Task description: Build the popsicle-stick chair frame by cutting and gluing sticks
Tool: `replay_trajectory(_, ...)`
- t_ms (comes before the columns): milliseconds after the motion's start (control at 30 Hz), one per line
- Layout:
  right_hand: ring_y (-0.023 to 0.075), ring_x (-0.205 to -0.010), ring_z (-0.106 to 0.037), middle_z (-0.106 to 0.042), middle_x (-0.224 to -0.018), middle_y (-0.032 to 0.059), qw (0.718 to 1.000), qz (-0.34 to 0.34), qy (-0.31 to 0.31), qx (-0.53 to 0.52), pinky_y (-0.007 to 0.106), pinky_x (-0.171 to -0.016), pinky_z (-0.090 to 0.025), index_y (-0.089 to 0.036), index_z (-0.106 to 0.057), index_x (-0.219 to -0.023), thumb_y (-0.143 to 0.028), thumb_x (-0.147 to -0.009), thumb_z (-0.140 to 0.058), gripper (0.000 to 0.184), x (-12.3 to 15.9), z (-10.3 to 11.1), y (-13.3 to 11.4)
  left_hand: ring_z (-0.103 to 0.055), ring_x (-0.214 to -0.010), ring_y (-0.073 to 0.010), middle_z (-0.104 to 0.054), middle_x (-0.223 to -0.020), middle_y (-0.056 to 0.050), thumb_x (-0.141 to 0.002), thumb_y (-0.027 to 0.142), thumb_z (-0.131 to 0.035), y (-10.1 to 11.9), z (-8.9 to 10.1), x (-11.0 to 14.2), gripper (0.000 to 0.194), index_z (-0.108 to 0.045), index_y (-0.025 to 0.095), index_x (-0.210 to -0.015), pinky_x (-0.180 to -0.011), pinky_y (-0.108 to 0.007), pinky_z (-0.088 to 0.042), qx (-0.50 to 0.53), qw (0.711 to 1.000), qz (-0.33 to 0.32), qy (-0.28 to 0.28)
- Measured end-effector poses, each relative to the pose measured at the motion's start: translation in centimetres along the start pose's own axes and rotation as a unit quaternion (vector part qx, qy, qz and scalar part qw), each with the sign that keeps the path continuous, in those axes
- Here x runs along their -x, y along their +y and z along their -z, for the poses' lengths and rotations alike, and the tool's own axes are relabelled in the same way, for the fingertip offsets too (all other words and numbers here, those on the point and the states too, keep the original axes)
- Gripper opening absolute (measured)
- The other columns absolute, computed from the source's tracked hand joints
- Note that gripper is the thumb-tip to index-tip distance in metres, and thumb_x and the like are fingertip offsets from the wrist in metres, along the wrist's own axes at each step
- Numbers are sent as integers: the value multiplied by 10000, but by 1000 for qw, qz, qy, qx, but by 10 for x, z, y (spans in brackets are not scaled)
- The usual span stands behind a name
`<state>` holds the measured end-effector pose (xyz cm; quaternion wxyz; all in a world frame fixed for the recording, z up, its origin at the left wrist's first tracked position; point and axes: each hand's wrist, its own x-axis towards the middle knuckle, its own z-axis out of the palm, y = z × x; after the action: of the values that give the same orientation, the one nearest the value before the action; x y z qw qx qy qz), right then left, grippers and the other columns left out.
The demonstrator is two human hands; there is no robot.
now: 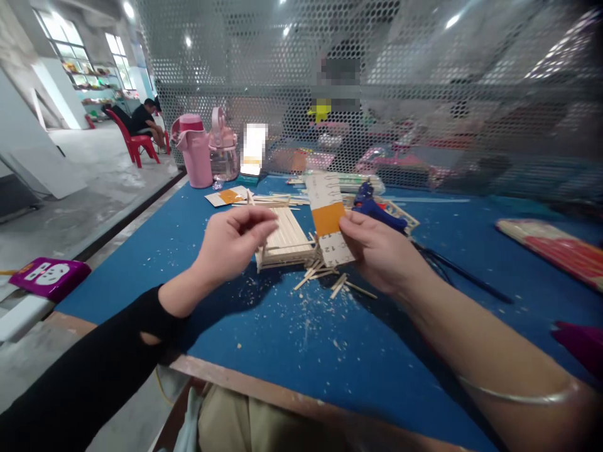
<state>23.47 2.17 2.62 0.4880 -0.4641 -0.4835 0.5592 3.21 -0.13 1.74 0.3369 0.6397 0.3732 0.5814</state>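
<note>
1. Two bare hands are showing above one blue table (282,342): a left hand (226,245) and a right hand (384,254).
2. The right hand is grasping one printed card (328,218) between thumb and fingers, at its right edge.
3. The left hand is curling, thumb and forefinger close together; whether it is pinching a stick, or touching the slatted piece, I cannot tell.
4. One slatted wooden piece (288,227) is lying between the hands, beyond them; loose sticks (338,285), too many overlapping to count, are lying at its right and near side.
5. One second card (230,196) is lying at the back left; one blue glue gun (384,213) is resting beyond the right hand.
6. Two pink vessels are standing at the back: one flask (198,157) and one bottle (223,160).
7. One person (145,119) is sitting in the left background.
8. The held card is standing steeply tilted over the loose sticks, showing one orange band between two whitish ends, with dark ruled marks and the number 12 appearing twice.
</note>
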Motion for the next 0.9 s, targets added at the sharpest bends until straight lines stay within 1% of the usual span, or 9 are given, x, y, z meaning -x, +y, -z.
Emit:
replay_trajectory(67,193,-776,-682,-717,-845,25,1000,27,-12,-2,307,-643,-549,-225,-567,-808,-221,-762,-588,50,4,4,0,-539,-477,-75,-668,-624,-2,-773,189,-642,6,-6,9,78,-697,136,-788,-469,-192,-430,-41,984,-22,-174)
replay_trajectory(133,204,-800,-675,-710,-835,18,998,62,-22,-1,320,-661,-546,-231,-547,-788,-236,-712,-639,119,9,8,0,-635,-613,-112,-725,-719,-44,-792,163,-626,4,-14,14,94,-714,131,-801,-590,-212,-487,-96,957,-57,-268)
replay_trajectory(233,189,-752,-656,-685,-791,3,997,74,-21,-2,307,-640,-526,-234,-535,-801,-227,-701,-623,133,14,12,-1,-671,-702,-139,-750,-795,-70,-795,118,-607,-11,-23,12,127,-725,137,-837,-666,-244,-508,-185,957,-71,-213)
replay_trajectory(367,122,-576,-558,-604,-688,-17,999,23,22,-5,239,-527,-457,-220,-533,-757,-160,-698,-541,85,16,16,1,-673,-676,-143,-755,-787,-67,-795,142,-617,-23,-18,9,121,-727,154,-845,-641,-256,-517,-243,959,-58,-133)
replay_trajectory(433,95,-481,-464,-538,-615,-26,999,3,41,-13,223,-447,-395,-215,-509,-703,-191,-723,-518,32,14,18,2,-669,-658,-138,-754,-772,-66,-798,146,-603,-17,-13,7,133,-727,153,-843,-623,-248,-514,-266,952,-100,-115)
replay_trajectory(567,68,-367,-264,-343,-473,-70,999,-35,19,-27,225,-379,-310,-218,-453,-663,-477,-826,-456,307,14,19,5,-672,-749,-170,-752,-833,-85,-823,174,-546,6,-10,-16,197,-740,165,-859,-674,-285,-502,-378,902,-191,-80)
replay_trajectory(633,57,-371,-241,-325,-480,-86,997,-56,-9,-57,226,-398,-334,-216,-466,-721,-622,-794,-447,413,15,18,5,-669,-749,-200,-748,-828,-102,-791,142,-550,13,-14,-39,211,-753,161,-844,-657,-305,-481,-466,863,-130,-146)
replay_trajectory(700,59,-400,-283,-368,-518,-86,992,-73,-47,-86,231,-432,-371,-216,-476,-795,-624,-733,-537,417,17,17,6,-664,-759,-228,-745,-842,-122,-745,106,-562,12,-20,-62,229,-763,153,-845,-648,-315,-461,-534,801,-41,-268)
replay_trajectory(900,76,-467,-378,-483,-605,-52,989,-69,-82,-99,240,-482,-395,-214,-452,-788,-351,-660,-628,256,18,19,12,-656,-729,-235,-739,-717,-85,-573,90,-709,-6,-31,-97,284,-778,174,-836,-694,-299,-449,-529,773,0,-351)
